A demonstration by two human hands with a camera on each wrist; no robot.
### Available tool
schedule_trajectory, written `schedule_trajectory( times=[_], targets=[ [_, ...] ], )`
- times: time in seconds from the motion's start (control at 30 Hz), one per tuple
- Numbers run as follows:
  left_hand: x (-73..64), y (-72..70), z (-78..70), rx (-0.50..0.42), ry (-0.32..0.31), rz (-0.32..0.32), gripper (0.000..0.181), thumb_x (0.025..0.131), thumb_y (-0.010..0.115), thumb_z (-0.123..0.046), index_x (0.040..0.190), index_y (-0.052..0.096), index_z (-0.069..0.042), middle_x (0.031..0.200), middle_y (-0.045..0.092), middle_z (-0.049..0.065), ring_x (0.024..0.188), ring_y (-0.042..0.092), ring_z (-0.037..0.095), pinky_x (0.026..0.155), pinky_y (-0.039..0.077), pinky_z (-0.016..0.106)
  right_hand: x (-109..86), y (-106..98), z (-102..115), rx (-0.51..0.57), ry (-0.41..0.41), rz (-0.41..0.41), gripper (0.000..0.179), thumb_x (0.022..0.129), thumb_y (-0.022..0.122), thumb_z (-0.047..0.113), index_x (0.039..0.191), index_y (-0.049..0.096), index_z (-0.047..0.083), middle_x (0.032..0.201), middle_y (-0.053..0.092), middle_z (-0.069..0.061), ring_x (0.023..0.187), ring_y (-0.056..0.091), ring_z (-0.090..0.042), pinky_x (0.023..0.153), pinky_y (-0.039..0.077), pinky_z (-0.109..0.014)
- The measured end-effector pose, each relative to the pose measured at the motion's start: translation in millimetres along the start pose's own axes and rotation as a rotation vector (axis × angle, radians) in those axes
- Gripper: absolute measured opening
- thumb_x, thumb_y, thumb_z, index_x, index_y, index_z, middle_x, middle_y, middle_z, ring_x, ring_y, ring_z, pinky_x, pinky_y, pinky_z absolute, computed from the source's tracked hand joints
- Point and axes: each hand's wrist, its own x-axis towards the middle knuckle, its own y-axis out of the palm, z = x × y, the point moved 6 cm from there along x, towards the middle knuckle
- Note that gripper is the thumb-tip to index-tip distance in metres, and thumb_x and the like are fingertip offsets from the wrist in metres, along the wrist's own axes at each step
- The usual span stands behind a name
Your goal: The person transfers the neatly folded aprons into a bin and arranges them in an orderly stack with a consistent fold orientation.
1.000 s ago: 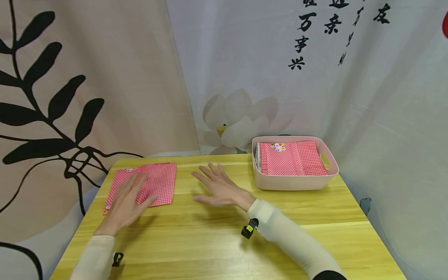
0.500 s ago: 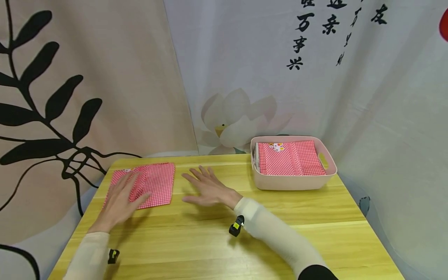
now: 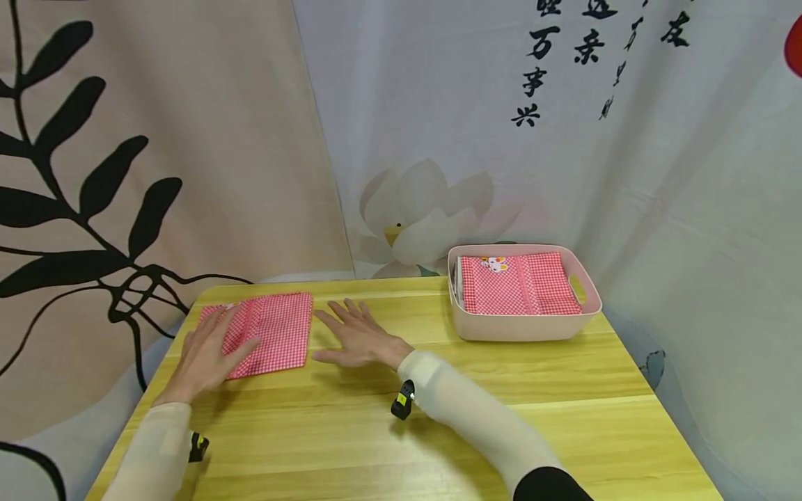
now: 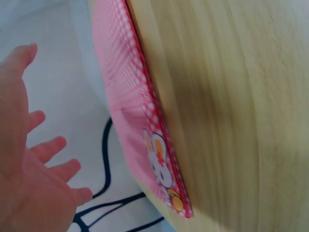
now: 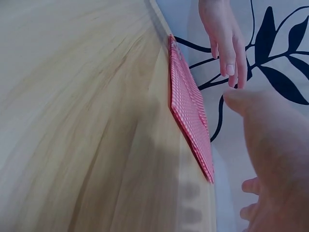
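Observation:
A folded red-and-white gingham cloth (image 3: 282, 330) lies flat at the left of the table. In the left wrist view a rabbit print (image 4: 160, 166) shows near one corner of it. My left hand (image 3: 203, 358) hovers over the cloth's left part with fingers spread, hiding that side in the head view. Just right of the cloth, my right hand (image 3: 357, 341) is held above the wood, its fingers spread and its fingertips near the cloth's right edge. Both hands hold nothing. In the right wrist view the cloth (image 5: 188, 106) appears beyond the right hand's shadow.
A pink plastic basket (image 3: 520, 328) stands at the back right of the wooden table (image 3: 438, 445). Inside it lie folded gingham cloths (image 3: 520, 285), the top one with a rabbit print. Printed curtains (image 3: 426, 139) hang behind the table.
My right hand has moved left, closer to the cloth's right edge. The left hand has shifted slightly left over the cloth, uncovering more of its middle. The cloth and basket stay in place.

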Motion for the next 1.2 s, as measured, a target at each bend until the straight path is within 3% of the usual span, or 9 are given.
schedule_trajectory(
  times=[0.27,0.67,0.9,1.2],
  targets=[
    [4.1,2.2,21.2,0.009,-0.04,0.041,0.102,0.11,0.062,-0.063,0.178,0.021,0.0,0.179,0.021,0.044,0.164,0.018,0.071,0.126,0.016,0.093,18.7,9.8,7.6,-0.011,0.017,0.004,0.094,0.11,0.047,0.076,0.184,0.007,0.033,0.193,0.01,-0.011,0.178,0.01,-0.046,0.147,0.005,-0.065],
    [6.4,2.3,48.9,-0.001,-0.135,0.125,0.108,0.11,0.06,-0.066,0.177,0.015,0.004,0.178,0.008,0.049,0.161,0.015,0.075,0.127,0.018,0.092,48.1,31.2,25.4,0.045,0.089,0.007,0.092,0.109,0.05,0.075,0.183,0.012,0.034,0.192,0.012,-0.012,0.177,0.015,-0.047,0.146,0.012,-0.065],
    [4.5,5.5,63.5,-0.022,-0.205,0.196,0.114,0.109,0.055,-0.071,0.176,0.009,0.009,0.176,0.004,0.051,0.16,0.012,0.076,0.128,0.017,0.092,59.5,38.7,29.0,0.101,0.155,0.02,0.094,0.108,0.052,0.076,0.183,0.015,0.033,0.192,0.009,-0.013,0.178,0.015,-0.044,0.147,0.012,-0.059],
    [2.3,20.6,79.3,-0.039,-0.313,0.31,0.123,0.107,0.055,-0.074,0.175,-0.004,0.009,0.174,-0.006,0.053,0.16,0.007,0.076,0.13,0.016,0.09,67.8,47.8,27.9,0.118,0.195,0.011,0.099,0.106,0.054,0.079,0.183,0.017,0.029,0.192,0.011,-0.014,0.178,0.014,-0.044,0.148,0.012,-0.056]
  ],
)
